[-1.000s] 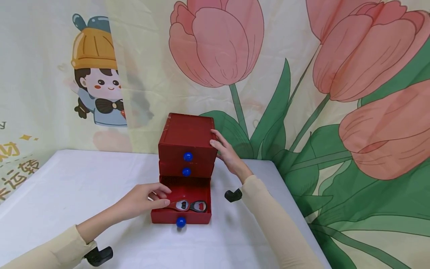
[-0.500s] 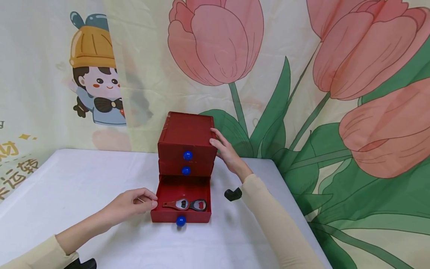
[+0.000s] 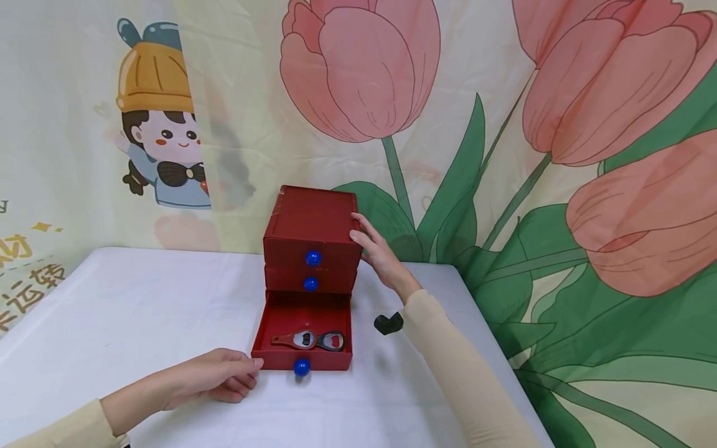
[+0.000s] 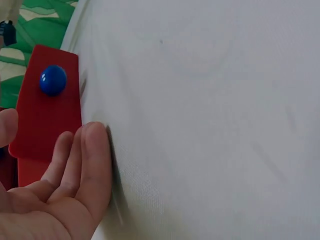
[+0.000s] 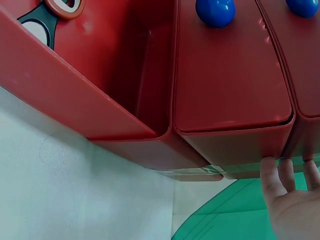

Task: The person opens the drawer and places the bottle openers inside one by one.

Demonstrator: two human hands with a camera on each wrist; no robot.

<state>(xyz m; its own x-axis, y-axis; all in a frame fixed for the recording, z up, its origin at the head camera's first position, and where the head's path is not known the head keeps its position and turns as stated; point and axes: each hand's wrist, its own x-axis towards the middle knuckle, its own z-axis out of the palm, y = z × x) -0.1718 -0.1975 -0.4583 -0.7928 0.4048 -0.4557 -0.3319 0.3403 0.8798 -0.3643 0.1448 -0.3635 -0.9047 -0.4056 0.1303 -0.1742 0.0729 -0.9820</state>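
Note:
A red cabinet (image 3: pixel 313 214) of stacked drawers with blue knobs stands on the table, its bottom drawer (image 3: pixel 327 361) pulled out. Two bottle openers lie side by side in that drawer: one with a brownish-red handle (image 3: pixel 284 340), the other black-edged (image 3: pixel 323 342). My left hand (image 3: pixel 207 376) is at the drawer's front left corner, thumb by the corner and fingers extended low over the tabletop, left of the blue knob (image 3: pixel 302 368). My right hand (image 3: pixel 383 255) rests against the cabinet's upper right side, its fingertips (image 5: pixel 270 167) touching the wall with fingers straight.
White cloth covers the table (image 3: pixel 140 298). Behind it hangs a curtain (image 3: pixel 241 124) printed with tulips and a cartoon figure. The two upper drawers, with blue knobs (image 3: pixel 313 257), are closed.
My left hand has left the inside of the drawer, drawn back leftward, then dropped to the front left corner. The right hand and the bottle openers stay in place.

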